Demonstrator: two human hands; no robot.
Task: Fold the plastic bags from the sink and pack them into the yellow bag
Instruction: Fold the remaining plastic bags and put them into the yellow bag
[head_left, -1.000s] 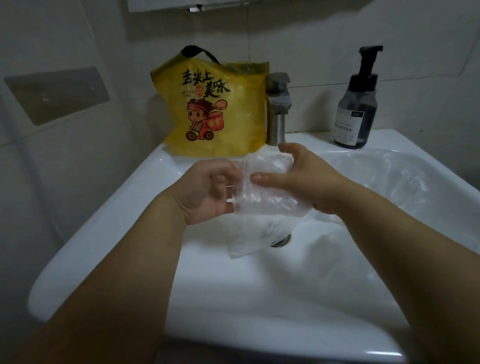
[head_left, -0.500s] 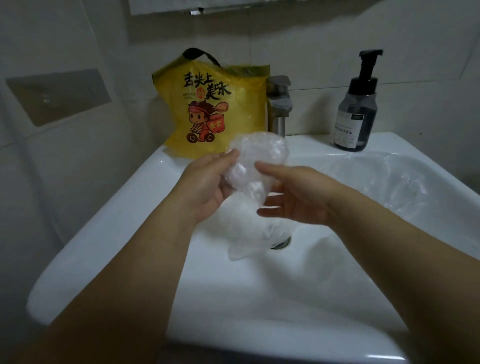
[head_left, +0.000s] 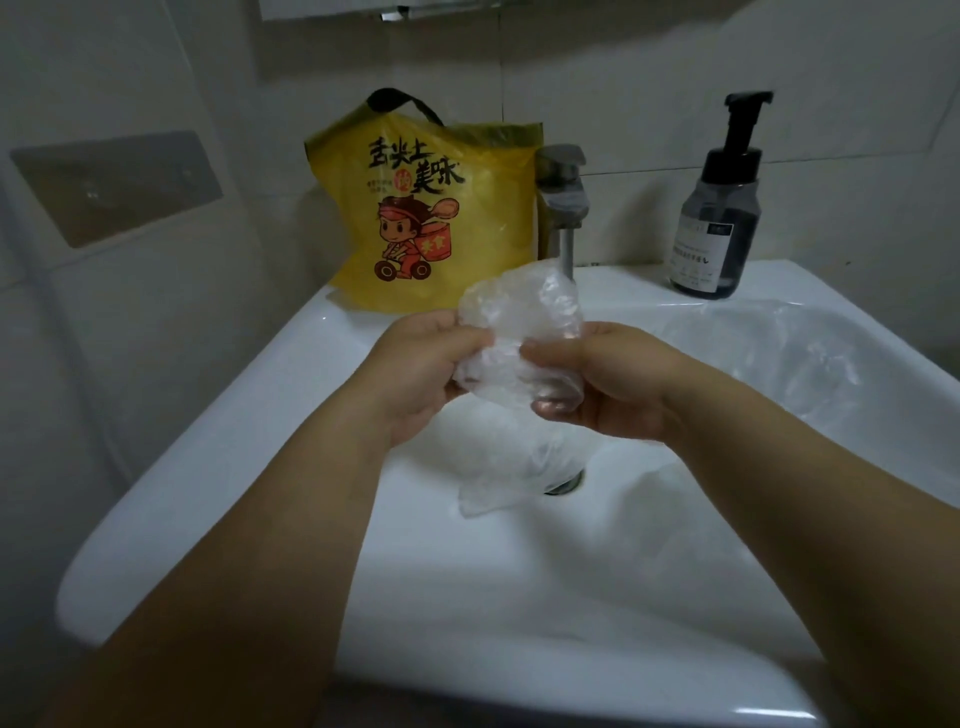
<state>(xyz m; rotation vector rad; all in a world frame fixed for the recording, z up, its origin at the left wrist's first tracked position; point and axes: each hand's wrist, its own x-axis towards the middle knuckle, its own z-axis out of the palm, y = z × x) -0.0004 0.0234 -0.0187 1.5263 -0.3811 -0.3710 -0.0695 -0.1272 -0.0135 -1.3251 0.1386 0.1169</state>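
Observation:
A crumpled clear plastic bag (head_left: 519, 322) is held above the white sink (head_left: 249, 415), bunched into a small bundle. My left hand (head_left: 421, 374) pinches its left side and my right hand (head_left: 602, 379) grips its right side, fingers curled round the plastic. A second clear bag (head_left: 498, 488) lies in the basin over the drain. A third, larger clear bag (head_left: 810, 364) is spread across the right side of the basin. The yellow bag (head_left: 436, 223) with a cartoon print and a black handle stands upright on the sink's back left ledge.
A metal tap (head_left: 563, 208) rises just right of the yellow bag, behind the held bundle. A dark soap pump bottle (head_left: 719, 218) stands on the back right ledge. Tiled walls close in on the left and behind.
My right hand has closed its fingers onto the bundle, which it was only touching with open fingers before. The bag is now more tightly bunched between both hands.

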